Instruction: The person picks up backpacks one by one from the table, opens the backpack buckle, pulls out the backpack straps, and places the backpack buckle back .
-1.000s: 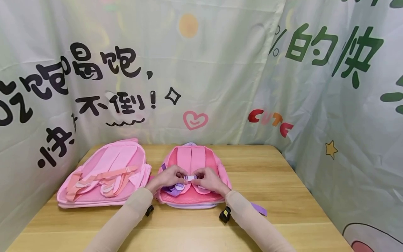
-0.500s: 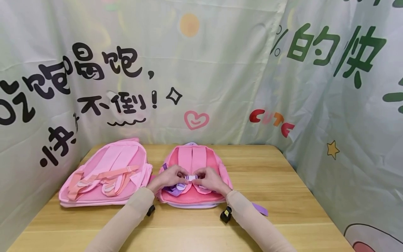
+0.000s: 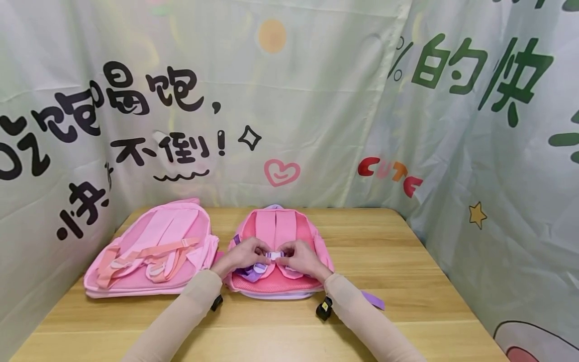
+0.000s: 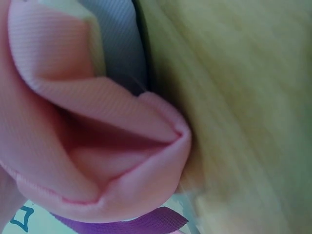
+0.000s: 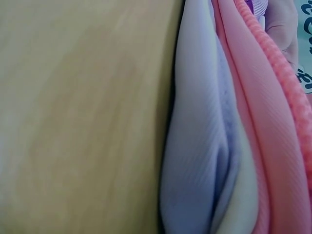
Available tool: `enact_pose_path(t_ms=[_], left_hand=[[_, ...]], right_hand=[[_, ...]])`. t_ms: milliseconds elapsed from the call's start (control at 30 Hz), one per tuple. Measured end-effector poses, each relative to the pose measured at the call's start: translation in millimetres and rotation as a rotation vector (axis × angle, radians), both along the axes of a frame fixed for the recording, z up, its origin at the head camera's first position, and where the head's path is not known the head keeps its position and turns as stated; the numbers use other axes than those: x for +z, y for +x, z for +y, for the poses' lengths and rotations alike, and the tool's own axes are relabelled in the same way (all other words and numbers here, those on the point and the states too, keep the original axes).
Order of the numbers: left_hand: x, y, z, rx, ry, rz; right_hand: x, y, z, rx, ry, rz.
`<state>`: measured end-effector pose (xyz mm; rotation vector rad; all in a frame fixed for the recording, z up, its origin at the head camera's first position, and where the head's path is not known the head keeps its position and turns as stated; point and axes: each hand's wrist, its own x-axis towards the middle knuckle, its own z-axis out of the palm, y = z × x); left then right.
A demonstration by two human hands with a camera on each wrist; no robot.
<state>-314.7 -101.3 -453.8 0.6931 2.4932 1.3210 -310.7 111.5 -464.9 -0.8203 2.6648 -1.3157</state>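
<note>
A pink backpack (image 3: 280,285) lies in the middle of the table with its padded straps facing up. Over those straps, a white buckle (image 3: 274,256) on purple webbing sits between my two hands. My left hand (image 3: 246,252) pinches the buckle's left end, thumb and fingers bent around it. From the other side, my right hand (image 3: 304,258) grips its right end. A loose purple strap with an adjuster (image 3: 260,268) lies just below the left hand. The left wrist view is filled by the backpack's pink side pocket (image 4: 131,161); the right wrist view shows its lilac edge (image 5: 195,122).
To the left lies a second, lighter pink backpack (image 3: 151,251) with peach straps, close to my left forearm. A purple strap end (image 3: 373,300) sticks out beyond my right wrist. The wooden table (image 3: 384,251) meets printed fabric curtains at its back and sides.
The head view has shifted very slightly. Both hands stay at the buckle and the backpacks keep their places.
</note>
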Motion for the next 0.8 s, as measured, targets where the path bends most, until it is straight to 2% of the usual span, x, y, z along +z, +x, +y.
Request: enact_pose_path(t_ms=[200,800], left_hand=[[-1.0,-0.5,0.4,-0.002,-0.004,0.009],[2.1,1.8,0.5,-0.006,-0.018,0.025]], right_hand=[[0.0,-0.5,0.8,0.018,-0.006,-0.012],[-1.3,0.0,3.1,0.005,-0.058,-0.036]])
